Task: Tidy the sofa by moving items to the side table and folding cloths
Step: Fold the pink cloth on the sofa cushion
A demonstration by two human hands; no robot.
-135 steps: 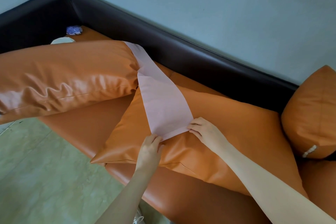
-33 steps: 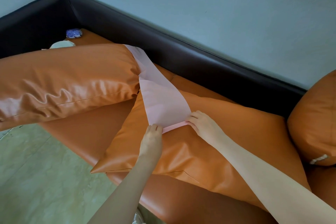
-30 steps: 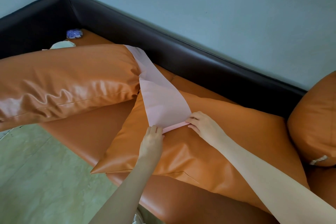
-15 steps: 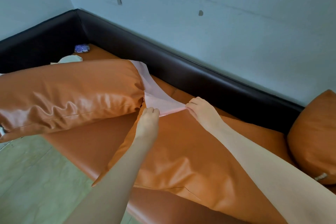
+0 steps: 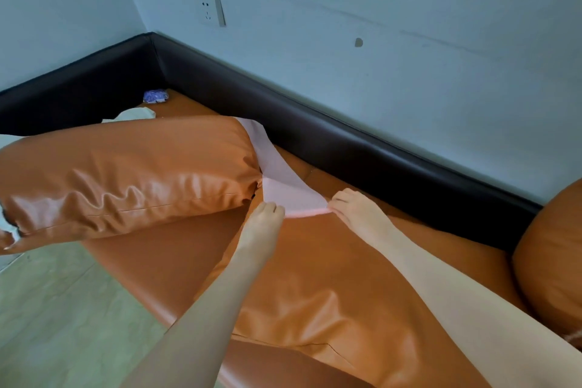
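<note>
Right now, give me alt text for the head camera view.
Both hands, left hand and right hand, pinch the near edge of a pink cloth on an orange sofa cushion. The cloth's far end runs behind a second orange cushion.

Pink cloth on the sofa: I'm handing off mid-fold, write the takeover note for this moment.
Left hand pinches the near-left corner of the pink cloth; right hand pinches the near-right corner.
The cloth's near edge is doubled over and lies on the flat orange cushion; its far end runs behind the raised orange cushion.
Done: one fold under way.
Left: finish folding; a small purple item and a pale cloth sit in the sofa's far corner.
</note>
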